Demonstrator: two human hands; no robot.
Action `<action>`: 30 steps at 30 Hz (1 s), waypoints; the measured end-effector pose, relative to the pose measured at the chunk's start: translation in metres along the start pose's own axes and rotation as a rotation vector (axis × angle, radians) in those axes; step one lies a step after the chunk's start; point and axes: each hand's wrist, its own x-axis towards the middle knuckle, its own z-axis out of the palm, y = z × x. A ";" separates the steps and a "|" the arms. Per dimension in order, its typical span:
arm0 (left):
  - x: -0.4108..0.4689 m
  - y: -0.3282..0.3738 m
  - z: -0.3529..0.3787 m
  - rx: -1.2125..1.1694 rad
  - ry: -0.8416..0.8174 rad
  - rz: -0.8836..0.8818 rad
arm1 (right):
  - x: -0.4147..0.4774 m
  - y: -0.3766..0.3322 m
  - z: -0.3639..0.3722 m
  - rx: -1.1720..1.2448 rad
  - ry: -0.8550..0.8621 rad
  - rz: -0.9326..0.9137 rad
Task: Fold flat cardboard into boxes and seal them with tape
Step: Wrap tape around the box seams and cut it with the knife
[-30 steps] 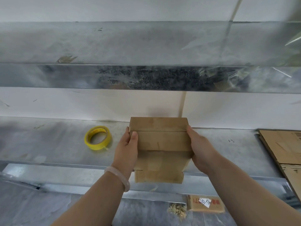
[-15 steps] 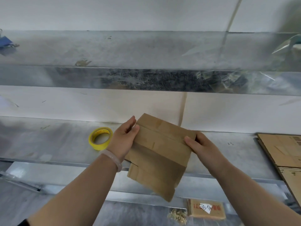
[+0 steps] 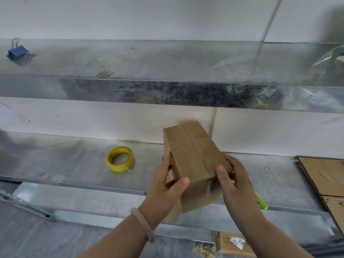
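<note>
A small brown cardboard box (image 3: 193, 159) is held up above the metal shelf (image 3: 74, 161), tilted, its long side with a centre seam facing me. My left hand (image 3: 165, 185) grips its near left corner, thumb on top. Gripping the near right corner is my right hand (image 3: 232, 181), thumb on the top face. A yellow roll of tape (image 3: 120, 158) lies flat on the shelf to the left of the box, apart from both hands.
Flat cardboard sheets (image 3: 327, 175) are stacked at the shelf's right end. A green pen-like object (image 3: 261, 202) lies by my right wrist. A blue binder clip (image 3: 17, 51) sits on the upper shelf. A labelled carton (image 3: 234, 243) lies on the floor below.
The cardboard has turned from a flat upright piece into a box shape tilted with its long side up. Both hands shifted to its near end. The view moved left and down.
</note>
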 end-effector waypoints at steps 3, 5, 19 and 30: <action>0.012 0.005 -0.021 0.009 0.049 0.005 | -0.003 0.006 0.003 -0.152 -0.216 -0.008; 0.015 0.000 -0.033 0.134 0.050 0.000 | 0.000 0.009 0.007 -0.274 -0.352 -0.008; 0.013 -0.061 -0.136 0.772 0.461 -0.062 | 0.007 -0.020 0.011 -0.602 -0.273 -0.393; 0.059 -0.087 -0.219 1.547 0.099 0.047 | -0.009 -0.036 0.035 -0.602 0.003 -0.549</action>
